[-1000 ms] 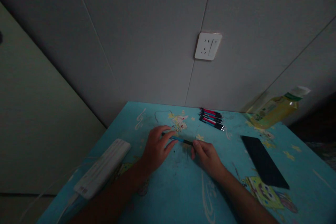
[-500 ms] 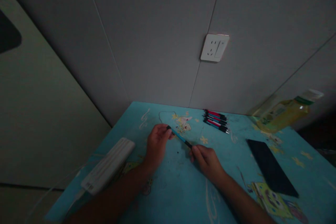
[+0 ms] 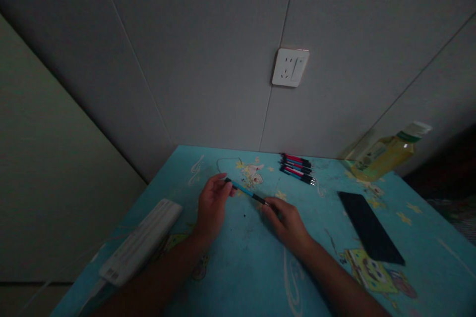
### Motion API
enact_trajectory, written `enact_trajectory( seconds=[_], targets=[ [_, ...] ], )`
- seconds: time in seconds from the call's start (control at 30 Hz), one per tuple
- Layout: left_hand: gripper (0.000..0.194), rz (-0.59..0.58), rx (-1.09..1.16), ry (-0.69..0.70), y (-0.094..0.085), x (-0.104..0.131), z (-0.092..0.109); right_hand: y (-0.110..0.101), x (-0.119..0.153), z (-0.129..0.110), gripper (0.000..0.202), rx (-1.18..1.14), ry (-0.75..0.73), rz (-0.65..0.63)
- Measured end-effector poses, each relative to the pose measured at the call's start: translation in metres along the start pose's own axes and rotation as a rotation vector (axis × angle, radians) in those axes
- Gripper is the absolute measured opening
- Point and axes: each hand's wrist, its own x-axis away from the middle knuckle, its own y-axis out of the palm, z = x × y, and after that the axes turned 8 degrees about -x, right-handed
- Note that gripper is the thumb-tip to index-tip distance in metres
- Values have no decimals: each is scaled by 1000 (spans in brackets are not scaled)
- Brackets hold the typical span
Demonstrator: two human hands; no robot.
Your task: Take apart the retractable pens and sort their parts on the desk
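One power strip lies near the left edge of the surface; your left hand pinches one end of the blue pen, your right hand the other, mid-surface; more pens lie near the back edge, a bottle by the back right corner.

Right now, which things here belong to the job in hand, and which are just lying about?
In the job:
blue-and-black pen
left hand, holding one end
right hand, at the other
row of pens, probably

Seemingly just lying about:
white power strip
dark flat object
bottle
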Motion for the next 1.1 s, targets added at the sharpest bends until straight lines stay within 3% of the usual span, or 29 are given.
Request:
enact_trajectory(
  seconds=[0.13, 0.27, 0.5, 0.63, 0.87, 0.97, 1.1],
  targets=[
    [27, -11, 7, -6, 1, 0, -1, -3, -2, 3, 28, -11, 3, 75],
    [27, -42, 65, -18, 1, -1, -5, -6, -3, 5, 39, -101, 48, 36],
    [25, -95, 152, -1, 0, -3, -8, -7, -2, -2, 59, -524, 231, -69],
    [23, -155, 150, 2, 1, -1, -6, -8, -4, -5, 63, -743, 331, -35],
    [24, -89, 47, -7, 0, -2, -9, -11, -5, 5, 41, -192, 119, 124],
    [25, -101, 10, -15, -1, -3, -10, -11, -4, 10, 46, -185, 161, 92],
    [27, -165, -10, -10, 0, -3, -9, -13, -6, 17, 54, -357, 308, 9]
  ],
)
